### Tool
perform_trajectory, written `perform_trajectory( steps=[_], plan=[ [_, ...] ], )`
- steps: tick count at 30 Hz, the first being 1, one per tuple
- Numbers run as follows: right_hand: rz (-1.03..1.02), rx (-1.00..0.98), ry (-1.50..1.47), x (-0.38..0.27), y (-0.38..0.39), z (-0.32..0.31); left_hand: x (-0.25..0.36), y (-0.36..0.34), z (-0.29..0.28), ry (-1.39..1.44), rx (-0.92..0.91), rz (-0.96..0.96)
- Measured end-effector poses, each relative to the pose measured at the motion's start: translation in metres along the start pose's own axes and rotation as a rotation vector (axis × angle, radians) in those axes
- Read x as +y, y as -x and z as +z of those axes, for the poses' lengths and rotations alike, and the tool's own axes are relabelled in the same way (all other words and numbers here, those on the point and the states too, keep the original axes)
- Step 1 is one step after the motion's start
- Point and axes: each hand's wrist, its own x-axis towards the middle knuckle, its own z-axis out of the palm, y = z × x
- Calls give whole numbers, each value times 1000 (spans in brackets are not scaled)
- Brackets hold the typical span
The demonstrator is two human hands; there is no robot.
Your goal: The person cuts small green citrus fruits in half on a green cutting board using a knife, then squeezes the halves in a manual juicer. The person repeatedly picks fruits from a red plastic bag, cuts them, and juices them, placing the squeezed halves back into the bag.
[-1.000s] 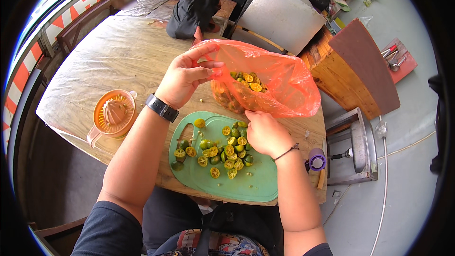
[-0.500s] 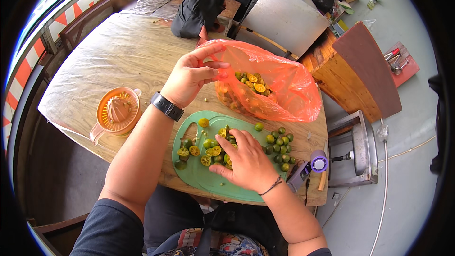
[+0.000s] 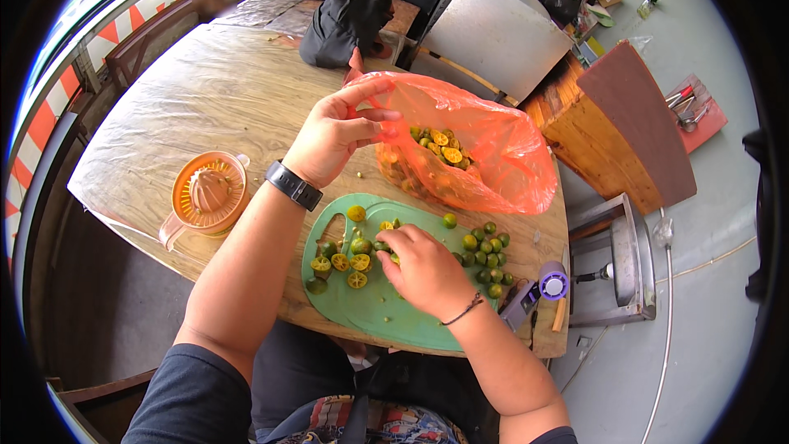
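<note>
Left hand pinches the orange bag open on the wooden surface. Right hand closes around citrus halves on the one green cutting board; one orange juicer stands well left.

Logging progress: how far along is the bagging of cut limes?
Done: many halves already sit in the orange bag, which the left hand holds open. In hand: the right hand gathers halves on the green cutting board. Left: cut halves on the board and a cluster of whole limes beside it.
</note>
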Motion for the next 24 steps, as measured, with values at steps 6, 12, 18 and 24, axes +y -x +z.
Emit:
perform_trajectory(
  steps=[6, 12, 18, 24],
  plan=[
    [-13, 120, -221, -13, -17, -38, 1, 0, 1, -2, -11, 2],
    [32, 306, -366, -13, -41, -83, 1, 0, 1, -16, 2, 1],
    [13, 432, 114, 35, -79, -110, 2, 1, -1, -26, -20, -15],
    [46, 332, 105, 33, -65, -103, 0, 0, -4, -15, -19, -18]
  ],
)
